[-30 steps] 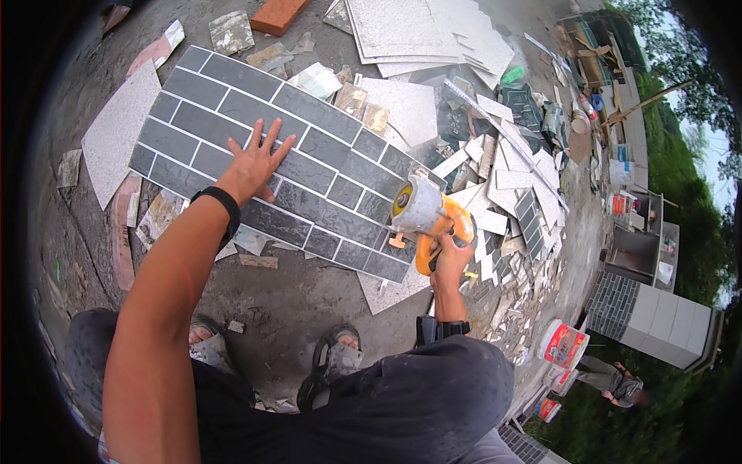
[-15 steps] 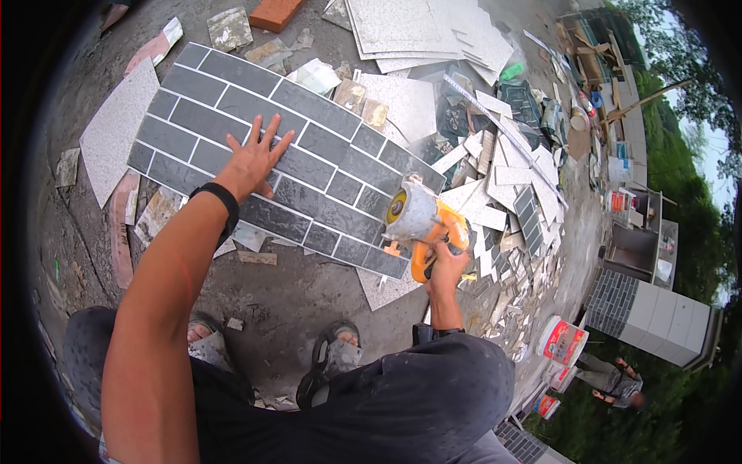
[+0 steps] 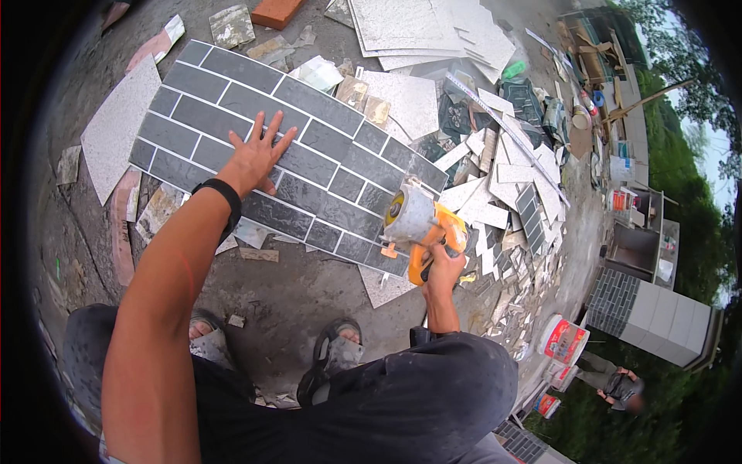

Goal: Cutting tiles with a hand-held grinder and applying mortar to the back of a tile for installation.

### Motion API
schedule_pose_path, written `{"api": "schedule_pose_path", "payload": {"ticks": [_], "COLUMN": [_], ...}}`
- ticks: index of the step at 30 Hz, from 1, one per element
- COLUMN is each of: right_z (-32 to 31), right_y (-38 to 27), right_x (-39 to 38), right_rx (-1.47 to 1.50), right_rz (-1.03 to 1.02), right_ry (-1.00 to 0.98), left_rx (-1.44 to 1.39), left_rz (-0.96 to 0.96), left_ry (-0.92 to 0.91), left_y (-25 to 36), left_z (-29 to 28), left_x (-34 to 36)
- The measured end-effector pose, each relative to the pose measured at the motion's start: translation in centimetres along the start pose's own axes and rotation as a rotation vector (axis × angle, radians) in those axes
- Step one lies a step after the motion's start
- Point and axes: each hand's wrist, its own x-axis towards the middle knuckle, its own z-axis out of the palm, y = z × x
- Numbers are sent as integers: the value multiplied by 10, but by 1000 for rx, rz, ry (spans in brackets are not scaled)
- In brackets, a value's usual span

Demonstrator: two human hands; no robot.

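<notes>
A large tile panel (image 3: 209, 116) with dark grey bricks and pale grout lines lies across scraps on the ground in front of me. My left hand (image 3: 256, 158) rests on it, palm down, fingers spread. At the panel's right end, my right hand (image 3: 439, 269) grips the handle of an orange handheld saw (image 3: 437, 228), which has a dusty metal guard and a yellow round part on its side. The saw sits on the tile near the right edge; where its blade meets the tile is hidden.
Broken tiles (image 3: 495, 193), stacked pale sheets (image 3: 410, 31), a red brick (image 3: 274, 11) and a long straightedge (image 3: 502, 124) surround the panel. My sandaled feet are below. At right stand buckets (image 3: 560, 340), a block structure (image 3: 657, 317) and another person (image 3: 622, 383), with trees behind.
The saw and my right hand have shifted a little left and down toward my body, along the panel's right end. My left hand stays spread in nearly the same place.
</notes>
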Motion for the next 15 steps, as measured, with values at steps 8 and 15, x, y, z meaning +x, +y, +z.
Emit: {"api": "schedule_pose_path", "payload": {"ticks": [8, 15], "right_z": [-14, -22], "right_y": [3, 8], "right_x": [-22, -34], "right_rx": [18, 4], "right_rz": [67, 74], "right_ry": [14, 12], "left_rx": [-1, -16], "left_rz": [-15, -17], "left_ry": [-38, -60], "left_y": [-1, 1], "left_z": [-2, -3], "left_x": [-1, 1]}}
